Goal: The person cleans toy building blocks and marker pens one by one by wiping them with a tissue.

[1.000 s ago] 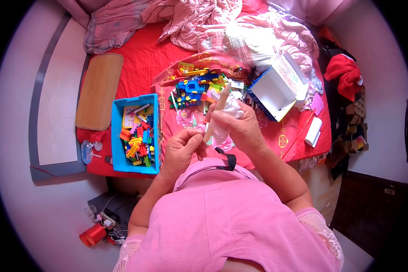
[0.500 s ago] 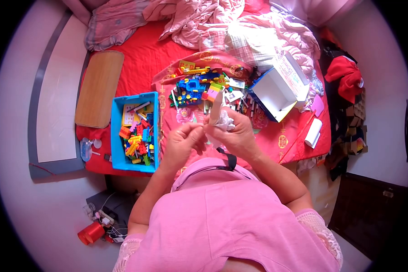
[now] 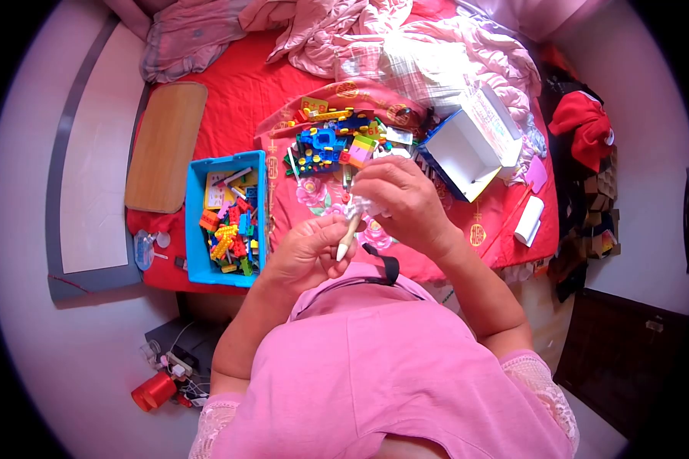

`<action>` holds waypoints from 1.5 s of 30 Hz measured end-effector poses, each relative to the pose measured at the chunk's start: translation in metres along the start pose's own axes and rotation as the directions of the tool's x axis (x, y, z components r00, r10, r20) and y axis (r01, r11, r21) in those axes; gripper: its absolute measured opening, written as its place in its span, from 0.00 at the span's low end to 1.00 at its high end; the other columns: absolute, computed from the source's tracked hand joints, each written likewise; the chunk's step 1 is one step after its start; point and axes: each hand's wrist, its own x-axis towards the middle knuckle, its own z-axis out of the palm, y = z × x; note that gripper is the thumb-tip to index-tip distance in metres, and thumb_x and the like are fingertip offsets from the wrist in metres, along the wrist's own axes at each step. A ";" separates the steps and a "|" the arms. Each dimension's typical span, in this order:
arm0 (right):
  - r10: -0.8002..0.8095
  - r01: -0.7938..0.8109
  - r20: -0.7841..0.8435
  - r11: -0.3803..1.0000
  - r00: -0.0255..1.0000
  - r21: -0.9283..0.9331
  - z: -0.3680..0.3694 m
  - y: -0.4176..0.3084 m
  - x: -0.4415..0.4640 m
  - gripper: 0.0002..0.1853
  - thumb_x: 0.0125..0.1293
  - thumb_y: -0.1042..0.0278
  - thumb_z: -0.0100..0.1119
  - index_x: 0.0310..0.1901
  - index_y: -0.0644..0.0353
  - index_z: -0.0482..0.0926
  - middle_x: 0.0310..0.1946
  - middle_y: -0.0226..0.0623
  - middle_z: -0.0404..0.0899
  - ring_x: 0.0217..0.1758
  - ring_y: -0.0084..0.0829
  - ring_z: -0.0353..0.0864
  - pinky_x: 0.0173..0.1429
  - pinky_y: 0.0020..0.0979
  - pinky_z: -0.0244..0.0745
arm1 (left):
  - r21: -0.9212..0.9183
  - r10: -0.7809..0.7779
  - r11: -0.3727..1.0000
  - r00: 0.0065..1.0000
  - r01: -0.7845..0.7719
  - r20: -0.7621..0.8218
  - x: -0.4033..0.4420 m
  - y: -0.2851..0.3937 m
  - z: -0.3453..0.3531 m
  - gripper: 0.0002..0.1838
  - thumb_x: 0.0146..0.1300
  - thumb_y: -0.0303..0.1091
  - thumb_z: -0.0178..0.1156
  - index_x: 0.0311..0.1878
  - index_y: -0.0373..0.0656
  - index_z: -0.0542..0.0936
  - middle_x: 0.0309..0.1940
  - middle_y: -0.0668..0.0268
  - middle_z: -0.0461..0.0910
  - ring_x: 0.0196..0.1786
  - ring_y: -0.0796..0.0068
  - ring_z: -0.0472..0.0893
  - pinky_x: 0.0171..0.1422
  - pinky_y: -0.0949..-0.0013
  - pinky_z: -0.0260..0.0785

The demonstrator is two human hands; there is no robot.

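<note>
A pale pen-like stick (image 3: 349, 238) with a whitish pointed tip is pinched in my left hand (image 3: 311, 251), its tip pointing down toward my body. My right hand (image 3: 403, 200) is closed on a crumpled white tissue (image 3: 366, 206) that touches the stick's upper part. Just beyond my hands, a pile of toy bricks (image 3: 325, 145), with blue, yellow, green and pink pieces, lies on the flowered red cloth (image 3: 312, 193). The far end of the stick is hidden by the tissue and my fingers.
A blue bin (image 3: 195, 222) of mixed bricks stands left of my hands, with a wooden board (image 3: 166, 145) behind it. To the right are an open white-lined box (image 3: 461, 156), a white roll (image 3: 529, 221) and a pink paddle (image 3: 537, 175). Rumpled bedding (image 3: 314, 30) lies at the back.
The stick has turned from pointing up and away to pointing down toward me. My left hand now grips it, and my right hand has its fingers and the tissue round the upper part.
</note>
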 end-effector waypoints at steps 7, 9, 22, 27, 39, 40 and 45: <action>0.643 -0.594 0.182 0.512 0.744 0.620 -0.011 0.000 -0.007 0.17 0.56 0.72 0.58 0.48 0.63 0.70 0.35 0.33 0.76 0.36 0.24 0.76 0.40 0.25 0.71 | 0.253 0.283 0.935 0.952 -0.247 -0.119 0.001 -0.003 0.004 0.15 0.61 0.33 0.53 0.49 0.36 0.70 0.27 0.68 0.74 0.26 0.83 0.74 0.27 0.81 0.67; 0.652 -0.647 0.357 0.274 0.669 0.711 -0.004 -0.013 -0.010 0.22 0.57 0.71 0.58 0.53 0.65 0.65 0.37 0.31 0.76 0.38 0.17 0.74 0.40 0.21 0.71 | 0.369 0.345 0.886 0.931 -0.281 -0.119 0.007 -0.007 0.006 0.14 0.60 0.31 0.53 0.47 0.36 0.71 0.28 0.69 0.75 0.27 0.84 0.74 0.28 0.81 0.67; 0.739 -0.455 0.320 -0.021 0.593 0.890 0.012 0.000 0.005 0.16 0.54 0.74 0.60 0.45 0.63 0.71 0.31 0.32 0.77 0.32 0.21 0.77 0.36 0.22 0.72 | 0.498 0.310 0.838 0.946 -0.224 -0.096 0.002 -0.017 0.014 0.09 0.59 0.26 0.50 0.43 0.35 0.71 0.25 0.67 0.73 0.24 0.83 0.72 0.26 0.80 0.66; 0.590 -0.399 0.499 -0.302 0.635 0.866 0.014 -0.001 -0.004 0.13 0.55 0.75 0.57 0.43 0.62 0.71 0.32 0.35 0.77 0.32 0.25 0.78 0.38 0.26 0.74 | -0.035 0.130 0.991 0.978 -0.126 0.162 -0.001 -0.014 0.002 0.14 0.62 0.31 0.48 0.48 0.34 0.70 0.24 0.63 0.72 0.24 0.76 0.74 0.24 0.78 0.67; 0.695 -0.446 0.303 0.029 0.652 0.894 0.002 -0.007 -0.002 0.10 0.55 0.72 0.56 0.38 0.63 0.70 0.29 0.36 0.75 0.30 0.27 0.77 0.37 0.28 0.74 | 0.142 0.233 0.961 0.972 -0.237 0.040 0.006 -0.017 -0.004 0.15 0.63 0.35 0.50 0.49 0.36 0.69 0.26 0.65 0.73 0.26 0.77 0.75 0.28 0.77 0.69; 0.721 -0.467 0.238 0.133 0.651 0.874 0.004 -0.008 -0.003 0.10 0.55 0.72 0.56 0.38 0.63 0.70 0.29 0.36 0.75 0.30 0.27 0.77 0.37 0.27 0.73 | 0.278 0.300 0.916 0.954 -0.289 0.003 0.007 -0.018 -0.005 0.14 0.63 0.34 0.51 0.48 0.36 0.70 0.26 0.66 0.73 0.25 0.79 0.74 0.28 0.77 0.69; 0.687 -0.518 0.294 0.140 0.664 0.844 0.005 -0.017 -0.006 0.11 0.54 0.73 0.58 0.39 0.62 0.71 0.30 0.32 0.75 0.31 0.22 0.76 0.36 0.24 0.72 | 0.408 0.277 0.873 0.960 -0.265 0.032 0.005 -0.020 -0.007 0.13 0.64 0.36 0.48 0.44 0.35 0.73 0.24 0.66 0.72 0.25 0.79 0.73 0.28 0.77 0.67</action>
